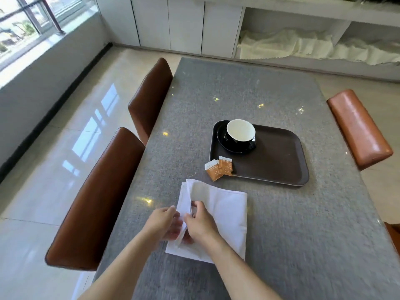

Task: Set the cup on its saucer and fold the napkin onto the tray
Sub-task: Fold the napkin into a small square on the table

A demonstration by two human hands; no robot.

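Note:
A black cup [240, 132] with a white inside stands on a black saucer [223, 140] in the far left corner of a dark brown tray [279, 156]. A white napkin [225, 213] lies on the grey table in front of the tray, its left edge lifted. My left hand [162, 221] and my right hand [200, 224] both pinch that raised left edge, fingers closed on the cloth. The near left part of the napkin is hidden under my hands.
Two orange sachets [218, 167] lie at the tray's near left corner, one partly off it. Brown leather chairs [99, 202] line the table's left side, and another chair [357, 128] sits at the right. The grey table [303, 234] stretches out to the right of the napkin.

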